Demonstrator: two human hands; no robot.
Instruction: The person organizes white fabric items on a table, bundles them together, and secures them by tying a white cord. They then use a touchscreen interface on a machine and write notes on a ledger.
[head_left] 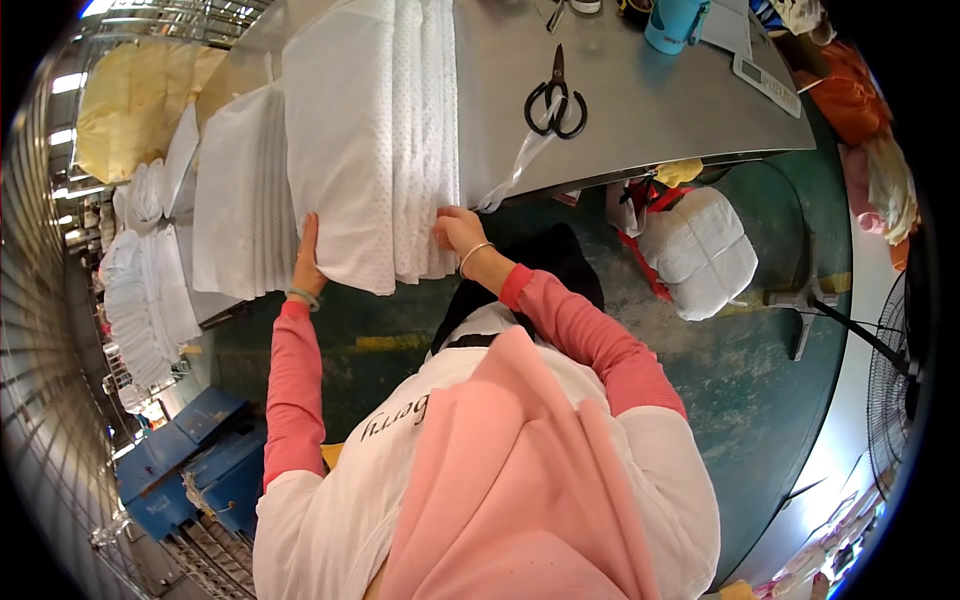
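A long folded stack of white dotted fabric (345, 150) lies on the metal table, its near end hanging over the front edge. My left hand (308, 268) is at the stack's left side near that end, fingers stretched out along the edge. On the opposite side, my right hand (460, 232) has its fingers curled at the fabric's right edge, closed on its layers. Part of its fingertips is hidden. A second pile of white dotted fabric (240, 195) sits just left of my left hand.
Black-handled scissors (556, 108) and a clear plastic strip (518, 165) lie on the metal table (640, 120). Farther back stand a blue cup (676, 25) and a white calculator (766, 84). Below right is a white wrapped bundle (698, 252); a fan (890, 360) stands at far right, blue bins (180, 455) at lower left.
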